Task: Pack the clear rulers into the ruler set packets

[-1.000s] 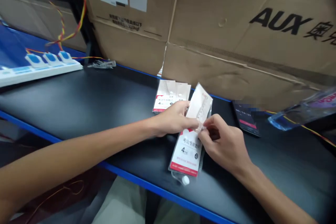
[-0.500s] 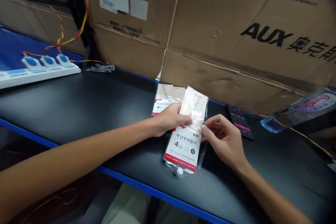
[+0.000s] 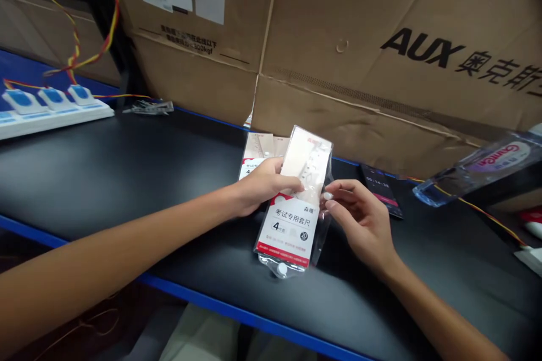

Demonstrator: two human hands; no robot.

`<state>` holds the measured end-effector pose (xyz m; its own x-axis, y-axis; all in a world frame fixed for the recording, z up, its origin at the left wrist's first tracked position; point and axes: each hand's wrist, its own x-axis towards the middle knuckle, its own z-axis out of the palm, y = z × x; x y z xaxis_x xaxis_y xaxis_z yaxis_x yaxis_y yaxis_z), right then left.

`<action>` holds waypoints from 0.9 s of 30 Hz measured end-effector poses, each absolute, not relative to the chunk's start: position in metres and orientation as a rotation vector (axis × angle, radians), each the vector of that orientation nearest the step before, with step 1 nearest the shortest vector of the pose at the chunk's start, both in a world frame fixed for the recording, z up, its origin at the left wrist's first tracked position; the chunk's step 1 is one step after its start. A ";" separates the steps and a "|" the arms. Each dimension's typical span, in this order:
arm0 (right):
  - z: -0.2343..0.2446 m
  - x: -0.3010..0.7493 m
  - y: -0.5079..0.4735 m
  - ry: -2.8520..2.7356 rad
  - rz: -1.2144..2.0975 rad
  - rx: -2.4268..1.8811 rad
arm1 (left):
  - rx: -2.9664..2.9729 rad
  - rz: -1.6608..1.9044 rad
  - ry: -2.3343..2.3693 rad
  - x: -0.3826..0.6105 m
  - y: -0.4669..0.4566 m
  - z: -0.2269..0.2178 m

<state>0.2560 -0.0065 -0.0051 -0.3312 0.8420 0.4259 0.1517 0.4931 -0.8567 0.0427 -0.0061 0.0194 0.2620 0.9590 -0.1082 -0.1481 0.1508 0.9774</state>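
A clear plastic ruler-set pouch [image 3: 285, 228] with a printed white and red card is held tilted over the desk. My left hand [image 3: 265, 183] grips its left side, thumb across the front and the other fingers behind. At the right edge, my right hand [image 3: 359, 217] has thumb and index finger on the pouch's loose clear flap, and a white snap button [image 3: 328, 196] shows between them. Another white snap [image 3: 282, 269] is at the pouch's bottom end. Behind my left hand lie more ruler-set packs [image 3: 258, 146], partly covered.
A large cardboard box [image 3: 322, 107] stands along the back of the black desk [image 3: 127, 169]. To the right are a phone [image 3: 381, 186] with a lit screen and a plastic bottle [image 3: 478, 166] lying on its side. A white power strip [image 3: 55, 118] with several plugs is at the left.
The view has shifted slightly, moving the scene left. My right fingers have opened a little at the pouch's edge, and a white snap now shows between them. My left hand keeps its grip.
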 end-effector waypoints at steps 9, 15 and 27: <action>-0.007 0.264 0.000 -1.878 0.573 -0.993 | 1.122 1.079 0.936 0.039 -0.004 0.026; -0.004 0.264 0.004 -1.855 0.657 -0.979 | 1.125 1.081 0.900 0.035 -0.004 0.031; -0.005 0.266 0.006 -1.813 0.750 -1.011 | 1.134 1.082 0.987 0.036 0.000 0.024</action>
<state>0.2656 0.0064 -0.0053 -0.2600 0.8729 0.4128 0.3264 0.4818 -0.8132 0.0361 0.0003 0.0244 0.2007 0.9781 -0.0547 -0.1441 0.0847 0.9859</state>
